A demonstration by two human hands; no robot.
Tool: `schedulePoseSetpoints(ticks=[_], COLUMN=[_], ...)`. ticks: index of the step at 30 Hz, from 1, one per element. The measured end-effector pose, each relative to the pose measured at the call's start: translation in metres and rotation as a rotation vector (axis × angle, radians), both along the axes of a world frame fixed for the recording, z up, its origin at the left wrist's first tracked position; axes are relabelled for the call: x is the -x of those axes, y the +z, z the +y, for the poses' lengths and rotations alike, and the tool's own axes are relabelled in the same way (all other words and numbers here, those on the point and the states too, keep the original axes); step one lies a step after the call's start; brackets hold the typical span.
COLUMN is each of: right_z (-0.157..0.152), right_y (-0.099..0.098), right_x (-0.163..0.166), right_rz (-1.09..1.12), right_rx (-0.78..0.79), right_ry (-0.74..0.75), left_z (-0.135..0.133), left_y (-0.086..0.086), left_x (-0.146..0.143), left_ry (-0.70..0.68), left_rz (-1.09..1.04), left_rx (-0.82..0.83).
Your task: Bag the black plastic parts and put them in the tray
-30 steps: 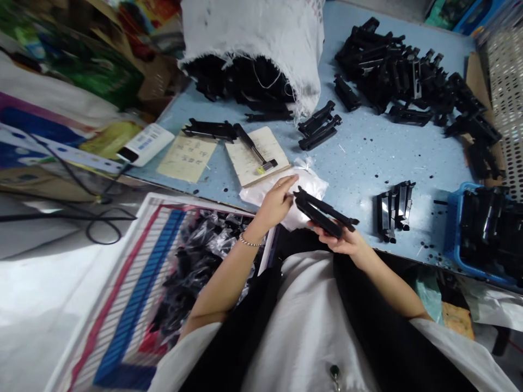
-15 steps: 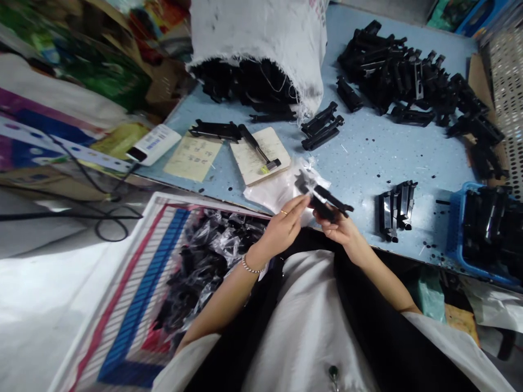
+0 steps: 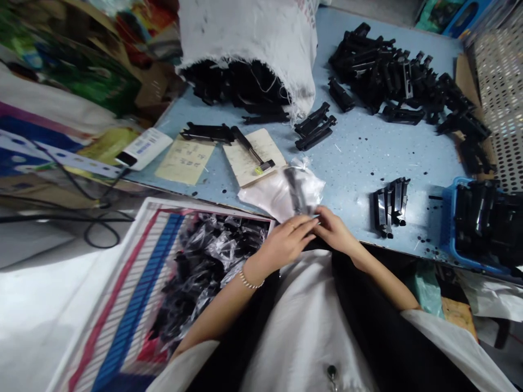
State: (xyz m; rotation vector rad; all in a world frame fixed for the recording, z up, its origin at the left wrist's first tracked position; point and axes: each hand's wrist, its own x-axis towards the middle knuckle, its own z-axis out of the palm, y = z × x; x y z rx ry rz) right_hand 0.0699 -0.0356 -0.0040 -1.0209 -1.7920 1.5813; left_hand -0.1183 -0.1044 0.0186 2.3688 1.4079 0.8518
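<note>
My left hand (image 3: 286, 239) and my right hand (image 3: 333, 228) meet at the near edge of the blue table (image 3: 359, 152). Both pinch the near end of a clear plastic bag (image 3: 281, 193) that lies on a small stack of such bags. A long black plastic part (image 3: 295, 193) shows through the bag, its far end pointing away from me. Fingers of both hands are closed on the bag's mouth.
A striped woven sack (image 3: 134, 305) at my left holds several bagged black parts. A white sack (image 3: 253, 38) spills black parts at the back. A heap of black parts (image 3: 392, 71) lies far right. A blue bin (image 3: 482, 223) sits right, a small cluster of parts (image 3: 388, 204) beside it.
The black part was held bare above the table by my right hand. It now lies inside the clear bag, and both hands have dropped to the bag's near end.
</note>
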Motion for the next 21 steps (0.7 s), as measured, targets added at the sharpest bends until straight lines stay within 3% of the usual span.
schedulePoseSetpoints(ticks=[2, 4, 6, 8, 10, 11, 13, 16, 18, 21], right_z=[0.002, 0.01, 0.022, 0.035, 0.047, 0.053, 0.063, 0.077, 0.085, 0.093], right_y=[0.011, 0.019, 0.024, 0.026, 0.024, 0.022, 0.019, 0.016, 0.016, 0.017], right_x=[-0.022, -0.053, -0.087, -0.116, -0.135, -0.139, -0.139, -0.126, -0.115, -0.106], right_rz=[-0.056, -0.242, -0.582, -0.968, -1.235, -1.3, -1.332, -1.284, -1.238, -1.188], right_rx=[-0.047, -0.201, -0.387, -0.501, -0.581, -0.628, -0.727, -0.875, -0.961, -0.962], right_ry=[0.116, 0.025, -0.184, -0.305, -0.242, -0.162, 0.005, 0.155, 0.243, 0.386], left_z=[-0.013, -0.026, -0.033, -0.035, -0.032, -0.028, -0.018, 0.008, 0.029, 0.06], left_y=[0.004, -0.003, -0.02, -0.043, -0.061, -0.067, -0.07, -0.062, -0.056, -0.055], left_x=[0.028, 0.07, 0.12, 0.165, 0.193, 0.198, 0.187, 0.129, 0.076, 0.011], left_ry=[0.176, 0.38, 0.562, 0.716, 0.819, 0.854, 0.906, 0.861, 0.696, 0.403], left_rz=[0.071, 0.186, 0.343, 0.512, 0.616, 0.638, 0.601, 0.363, 0.183, 0.127], left_rx=[0.012, 0.113, 0.318, 0.633, 0.871, 0.914, 0.774, 0.29, 0.104, 0.092])
